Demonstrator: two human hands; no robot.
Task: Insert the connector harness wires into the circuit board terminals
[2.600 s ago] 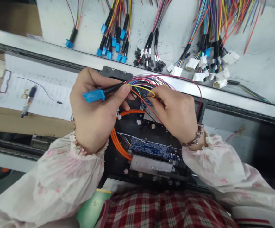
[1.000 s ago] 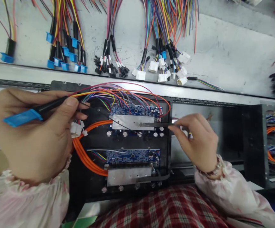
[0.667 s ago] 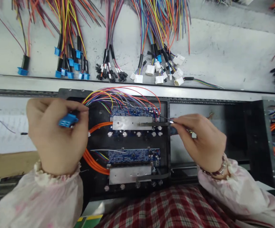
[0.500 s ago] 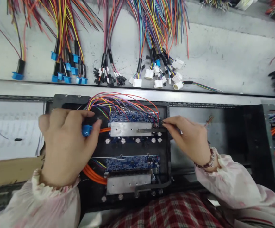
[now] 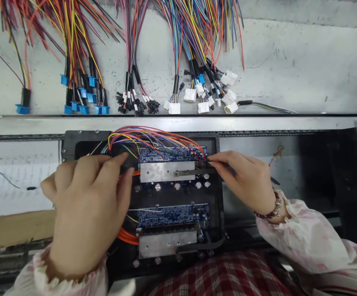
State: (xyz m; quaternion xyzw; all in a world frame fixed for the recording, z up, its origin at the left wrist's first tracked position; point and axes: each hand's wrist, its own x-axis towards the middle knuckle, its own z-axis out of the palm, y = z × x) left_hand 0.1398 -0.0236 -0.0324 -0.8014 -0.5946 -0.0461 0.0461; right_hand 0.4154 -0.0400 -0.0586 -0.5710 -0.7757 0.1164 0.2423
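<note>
My left hand [image 5: 88,201] is over the left side of a black case [image 5: 178,195], its thumb and forefinger apart beside orange wires [image 5: 137,173]. The palm hides what lies under it. My right hand [image 5: 242,181] is closed in a pinch at the case's right edge, on a thin dark strip [image 5: 201,160] whose kind I cannot make out. The strip reaches over the upper blue circuit board [image 5: 172,153], next to its metal plate [image 5: 156,172]. Coloured wires [image 5: 147,130] arch from the left onto this board. A lower circuit board [image 5: 172,216] sits nearer me.
Wire bundles with blue connectors [image 5: 84,109], black connectors [image 5: 138,107] and white connectors [image 5: 203,107] lie on the shelf behind. Printed paper [image 5: 18,172] and cardboard [image 5: 14,230] are at left. Part of another case [image 5: 351,185] stands at right.
My left hand has shifted slightly down, and the blue connector seen by its fingers is now hidden. My right hand keeps its pinch at the board's right end. The view has shifted a little.
</note>
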